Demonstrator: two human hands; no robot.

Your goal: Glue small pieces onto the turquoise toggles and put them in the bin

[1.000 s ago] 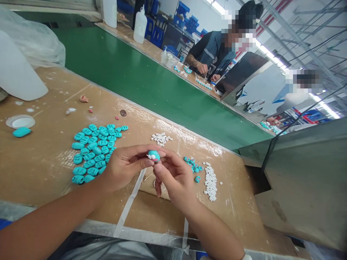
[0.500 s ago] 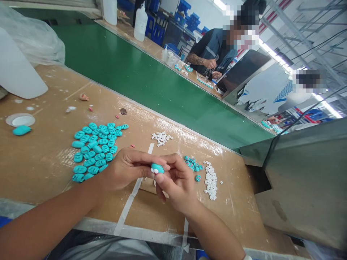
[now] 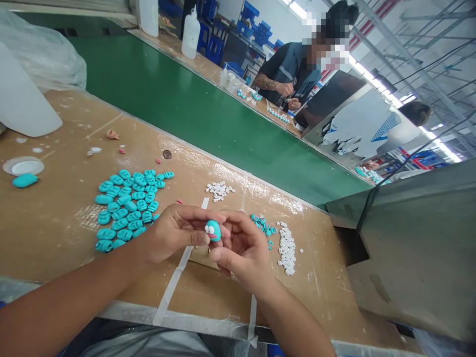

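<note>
Between my two hands is a small turquoise toy head [image 3: 215, 227] with white bulging eyes and a pink mouth, its face turned toward me and to the left. My left hand [image 3: 173, 233] pinches it from the left, thumb below the eyes and fingers behind. Curled around its right side, my right hand [image 3: 247, 248] supports it with the fingers, while the thumb stands a little off below. To the left lie many turquoise oval pieces [image 3: 126, 208] with openings. Right of my hands are small turquoise-and-pink pieces [image 3: 263, 225] and a pile of white eye parts [image 3: 287, 248].
Another cluster of white parts [image 3: 219, 190] lies behind my hands. A green conveyor belt [image 3: 178, 114] runs beyond the cardboard-covered table [image 3: 316, 282]. A metal housing [image 3: 416, 238] stands at right. A co-worker [image 3: 286, 69] handles small parts across the belt.
The toy head has been turned in my fingers, so both eyes and the pink mouth now show. My right thumb has moved off it. The camera view has shifted slightly.
</note>
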